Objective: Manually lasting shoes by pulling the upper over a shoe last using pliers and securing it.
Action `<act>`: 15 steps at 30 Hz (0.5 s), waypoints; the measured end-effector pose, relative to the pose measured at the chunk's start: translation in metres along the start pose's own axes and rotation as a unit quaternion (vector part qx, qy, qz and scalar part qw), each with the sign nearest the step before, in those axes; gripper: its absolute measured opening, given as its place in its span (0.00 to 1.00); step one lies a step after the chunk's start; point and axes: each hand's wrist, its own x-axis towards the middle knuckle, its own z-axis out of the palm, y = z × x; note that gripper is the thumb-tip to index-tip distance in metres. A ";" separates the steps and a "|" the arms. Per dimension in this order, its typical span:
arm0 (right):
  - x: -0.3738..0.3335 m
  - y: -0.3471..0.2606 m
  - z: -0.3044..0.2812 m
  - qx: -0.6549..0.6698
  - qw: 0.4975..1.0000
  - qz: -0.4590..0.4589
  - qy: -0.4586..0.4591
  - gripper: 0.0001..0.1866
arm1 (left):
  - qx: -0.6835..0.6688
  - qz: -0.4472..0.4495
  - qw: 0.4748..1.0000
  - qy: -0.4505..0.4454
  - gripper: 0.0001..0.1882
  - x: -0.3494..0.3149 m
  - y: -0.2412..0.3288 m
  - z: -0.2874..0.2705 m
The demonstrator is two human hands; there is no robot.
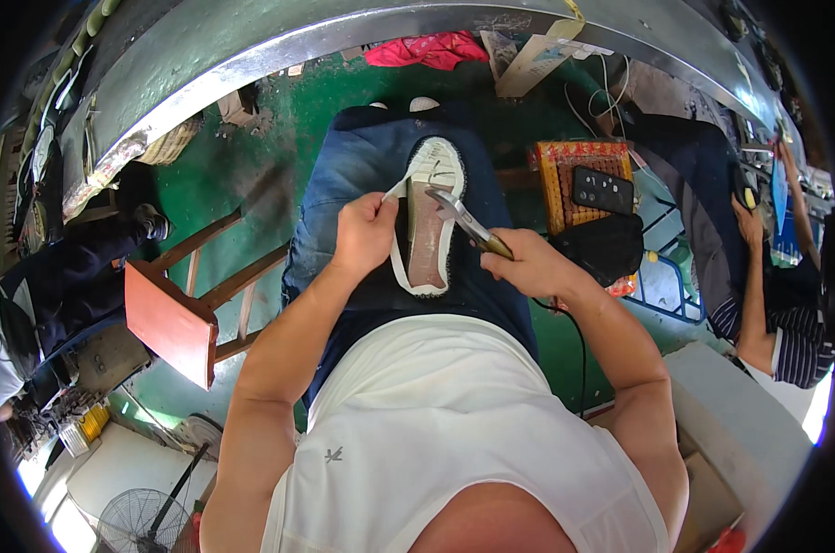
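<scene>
Left hand (364, 232) grips the shoe sole (430, 221) on the lap; right hand (525, 264) clenches scissors (468, 224) at it

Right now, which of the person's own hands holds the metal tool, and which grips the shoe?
The right hand holds the metal pliers-like tool, its tip over the sole. The left hand pinches the white rim of the upturned shoe on the lap.

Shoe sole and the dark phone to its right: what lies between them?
In the head view, the right hand with its metal pliers lies between the shoe sole and phone.
</scene>
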 end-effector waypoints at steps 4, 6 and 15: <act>0.000 -0.003 -0.010 -0.048 0.999 -0.006 -0.009 0.12 | 0.115 0.132 0.984 0.044 0.12 -0.009 0.013 0.004; 0.001 -0.005 -0.021 -0.030 0.998 0.021 -0.042 0.12 | 0.131 0.192 0.971 0.058 0.12 -0.007 0.017 0.008; 0.022 -0.055 -0.081 0.178 0.953 0.178 -0.169 0.16 | 0.267 0.292 0.918 0.026 0.10 -0.012 0.045 0.020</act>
